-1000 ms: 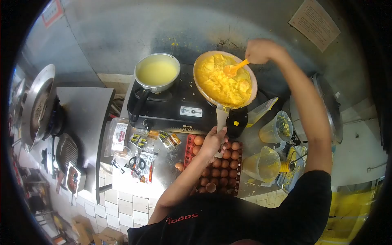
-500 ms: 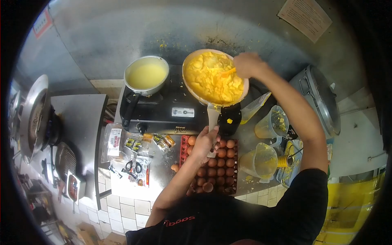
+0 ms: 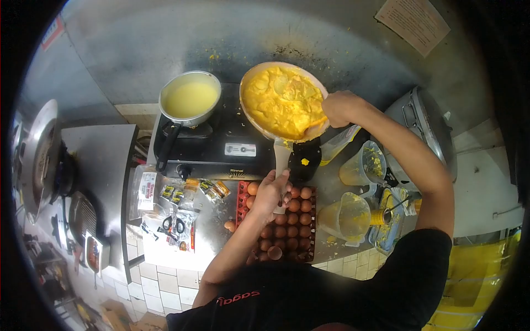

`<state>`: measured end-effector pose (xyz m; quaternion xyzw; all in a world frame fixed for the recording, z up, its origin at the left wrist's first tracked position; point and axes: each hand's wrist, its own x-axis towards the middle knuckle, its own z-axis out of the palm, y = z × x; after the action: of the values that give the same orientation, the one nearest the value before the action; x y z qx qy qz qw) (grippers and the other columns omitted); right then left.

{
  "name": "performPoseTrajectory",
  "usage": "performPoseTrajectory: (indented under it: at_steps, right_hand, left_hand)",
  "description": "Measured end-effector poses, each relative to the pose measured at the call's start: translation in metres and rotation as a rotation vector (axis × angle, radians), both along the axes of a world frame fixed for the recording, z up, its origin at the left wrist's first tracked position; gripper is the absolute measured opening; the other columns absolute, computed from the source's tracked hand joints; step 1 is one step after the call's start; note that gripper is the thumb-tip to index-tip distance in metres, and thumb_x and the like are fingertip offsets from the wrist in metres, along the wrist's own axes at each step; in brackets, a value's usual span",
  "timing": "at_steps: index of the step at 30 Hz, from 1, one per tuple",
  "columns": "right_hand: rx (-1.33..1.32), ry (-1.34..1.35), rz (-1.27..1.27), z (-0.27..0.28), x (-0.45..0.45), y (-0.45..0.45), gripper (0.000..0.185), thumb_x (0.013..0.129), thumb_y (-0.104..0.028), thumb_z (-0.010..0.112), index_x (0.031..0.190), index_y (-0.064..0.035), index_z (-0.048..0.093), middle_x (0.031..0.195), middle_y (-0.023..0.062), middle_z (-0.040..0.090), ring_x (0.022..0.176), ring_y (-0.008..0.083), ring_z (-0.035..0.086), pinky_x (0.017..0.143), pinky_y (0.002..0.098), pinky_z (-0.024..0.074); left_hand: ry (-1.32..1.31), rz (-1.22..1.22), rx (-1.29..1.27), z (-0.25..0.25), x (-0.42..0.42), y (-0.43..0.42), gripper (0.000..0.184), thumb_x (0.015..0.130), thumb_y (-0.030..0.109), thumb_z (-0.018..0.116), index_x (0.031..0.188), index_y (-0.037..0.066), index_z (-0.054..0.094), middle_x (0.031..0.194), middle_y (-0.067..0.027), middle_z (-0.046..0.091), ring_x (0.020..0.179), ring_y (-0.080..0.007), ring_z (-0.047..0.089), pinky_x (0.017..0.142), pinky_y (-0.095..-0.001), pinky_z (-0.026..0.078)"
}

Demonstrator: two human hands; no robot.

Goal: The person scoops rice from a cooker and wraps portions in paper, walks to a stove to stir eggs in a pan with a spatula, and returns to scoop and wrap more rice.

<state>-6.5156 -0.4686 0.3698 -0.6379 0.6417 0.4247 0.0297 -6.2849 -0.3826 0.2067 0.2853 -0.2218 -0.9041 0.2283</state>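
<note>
My left hand (image 3: 270, 193) is wrapped round the pale handle of a frying pan (image 3: 316, 131), which sits tilted at the right burner of the black stove (image 3: 207, 157). Soft yellow scrambled eggs (image 3: 281, 99) fill the pan. At its right rim, my right hand (image 3: 339, 107) grips an orange utensil, seemingly a spatula (image 3: 317, 122), whose tip is in the eggs near the lower right wall. Beneath my left forearm and hand lies a red egg tray (image 3: 241, 207) with rows of brown eggs (image 3: 292, 231).
A saucepan (image 3: 190, 119) of pale yellow liquid stands on the left burner. Right of the tray are two egg-smeared plastic jugs (image 3: 353, 215) and a can (image 3: 380, 217). Seasoning packets (image 3: 212, 190) and black-handled scissors (image 3: 173, 224) lie left. A large lidded pot (image 3: 422, 129) stands far right.
My right hand has moved down along the pan's right rim, drawing the spatula from the middle right of the eggs to the lower right. My left hand keeps its hold on the handle.
</note>
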Motion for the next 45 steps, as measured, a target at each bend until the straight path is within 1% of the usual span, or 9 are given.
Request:
performPoseTrajectory:
  at_steps: [4,13,17,29,35,36,40,41,45]
  right_hand:
    - [-0.203,0.006,-0.006,-0.013,-0.029,-0.016,0.025,0.077,-0.016,0.064,0.095,-0.001,0.073,0.096,0.0179,0.072,0.096,0.0325,0.069,0.081,0.0404,0.0552]
    - [-0.059,-0.366,-0.167,0.1,-0.005,-0.007,0.03,0.088,-0.019,0.058,0.112,-0.0068,0.069,0.093,0.0163,0.071,0.085,0.0305,0.066,0.079,0.0395,0.0497]
    - [0.076,-0.675,-0.039,0.051,-0.022,0.009,0.029,0.091,-0.017,0.054,0.114,-0.0043,0.067,0.093,0.0177,0.07,0.082,0.0293,0.065,0.077,0.0387,0.0487]
    - [-0.03,-0.216,-0.053,0.022,-0.049,0.024,0.026,0.088,-0.018,0.05,0.101,-0.0089,0.07,0.09,0.0166,0.069,0.088,0.0366,0.065,0.077,0.0446,0.0508]
    - [-0.132,0.014,0.036,0.004,-0.066,0.005,0.024,0.076,-0.014,0.057,0.094,-0.0083,0.072,0.095,0.016,0.071,0.094,0.0361,0.067,0.081,0.0474,0.0531]
    - [-0.219,-0.013,0.104,-0.001,-0.071,0.004,0.021,0.079,-0.016,0.06,0.095,-0.0104,0.071,0.097,0.0152,0.07,0.094,0.035,0.066,0.082,0.0466,0.0527]
    - [-0.351,-0.071,0.275,-0.032,-0.111,-0.023,0.031,0.082,-0.018,0.066,0.112,-0.0087,0.066,0.108,0.0153,0.066,0.101,0.0331,0.062,0.088,0.0465,0.0479]
    - [-0.368,-0.054,0.148,-0.035,-0.109,-0.032,0.039,0.08,-0.011,0.062,0.118,-0.0173,0.067,0.119,0.0147,0.062,0.112,0.0312,0.058,0.095,0.0441,0.0452]
    - [-0.658,-0.221,0.056,-0.066,-0.111,-0.051,0.022,0.082,-0.006,0.061,0.103,0.0003,0.066,0.112,0.0253,0.06,0.102,0.041,0.06,0.088,0.0463,0.0481]
  left_hand:
    - [-0.008,0.019,-0.011,0.002,0.0,0.001,0.019,0.098,0.027,0.057,0.104,0.013,0.046,0.071,0.0007,0.051,0.047,-0.0086,0.045,0.039,-0.0217,0.035]
    - [0.014,0.003,0.006,-0.001,0.001,0.0,0.02,0.098,0.028,0.057,0.105,0.012,0.047,0.072,0.0007,0.051,0.048,-0.0085,0.046,0.039,-0.0223,0.035]
    - [0.022,-0.003,-0.023,-0.004,0.0,0.0,0.02,0.098,0.029,0.057,0.105,0.013,0.047,0.072,0.0009,0.051,0.048,-0.008,0.045,0.039,-0.0215,0.034]
    - [0.02,0.037,-0.003,-0.005,-0.002,0.002,0.019,0.097,0.026,0.057,0.102,0.011,0.047,0.072,0.0006,0.05,0.049,-0.008,0.045,0.039,-0.0212,0.034]
    - [-0.122,0.037,-0.012,-0.012,-0.007,0.009,0.018,0.098,0.026,0.056,0.107,0.011,0.051,0.072,-0.0007,0.05,0.05,-0.0096,0.045,0.041,-0.0228,0.037]
    - [-0.183,0.008,-0.061,-0.023,-0.013,0.009,0.024,0.1,0.032,0.05,0.116,0.014,0.054,0.077,-0.0028,0.053,0.058,-0.0104,0.05,0.042,-0.0267,0.039]
    - [-0.178,0.023,-0.169,-0.024,-0.021,0.003,0.026,0.099,0.032,0.051,0.115,0.011,0.051,0.073,-0.0018,0.05,0.054,-0.0097,0.049,0.041,-0.0255,0.04]
    - [-0.162,0.021,-0.194,-0.02,-0.02,0.0,0.027,0.098,0.032,0.051,0.115,0.011,0.051,0.072,-0.0015,0.049,0.054,-0.0095,0.049,0.041,-0.0252,0.04]
    - [-0.153,-0.024,-0.249,-0.02,-0.011,0.0,0.032,0.099,0.035,0.049,0.117,0.009,0.046,0.071,-0.0009,0.048,0.052,-0.0095,0.048,0.041,-0.0258,0.041]
